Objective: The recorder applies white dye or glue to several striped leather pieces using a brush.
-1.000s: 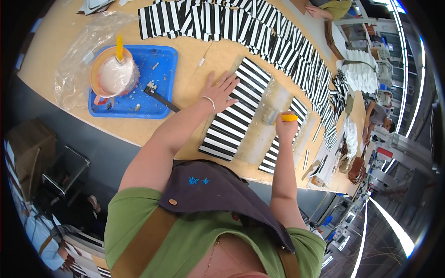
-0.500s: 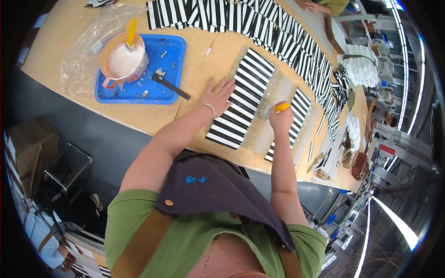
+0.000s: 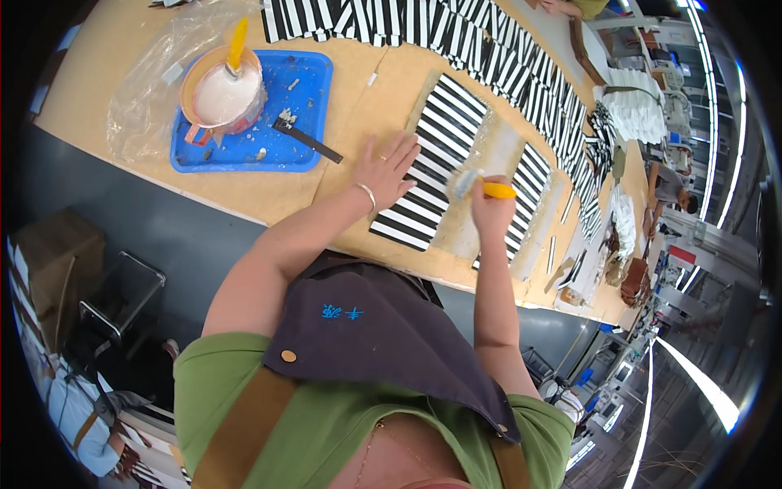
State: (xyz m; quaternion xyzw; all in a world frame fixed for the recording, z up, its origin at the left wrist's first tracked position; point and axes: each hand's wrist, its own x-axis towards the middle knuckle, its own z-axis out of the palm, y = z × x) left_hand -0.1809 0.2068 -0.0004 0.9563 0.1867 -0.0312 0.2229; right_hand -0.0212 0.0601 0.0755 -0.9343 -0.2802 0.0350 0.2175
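Note:
My left hand [image 3: 384, 173] lies flat with fingers apart at the left edge of a row of black and white strips [image 3: 446, 126] on the table. In my right hand [image 3: 492, 212] is a brush [image 3: 498, 191] with a yellow handle. Its pale, coated bristles are slightly blurred at the right edge of that row. Between it and a second striped row [image 3: 529, 186] runs a bare, whitish-smeared band of board [image 3: 501, 151]. My right fingers wrap round the handle; the palm side is hidden.
On the left, a blue tray [image 3: 319, 81] carries a pot [image 3: 254, 112] of whitish paste with another yellow-handled brush [image 3: 238, 42]. A dark flat stick [image 3: 314, 145] lies across the tray's edge. Heaps of striped strips [image 3: 489, 61] curve along the back. Other people work farther right.
My right hand has tilted the brush, bringing its bristles leftward to the first row's edge. My left hand stays on the strips. The whole view has shifted slightly.

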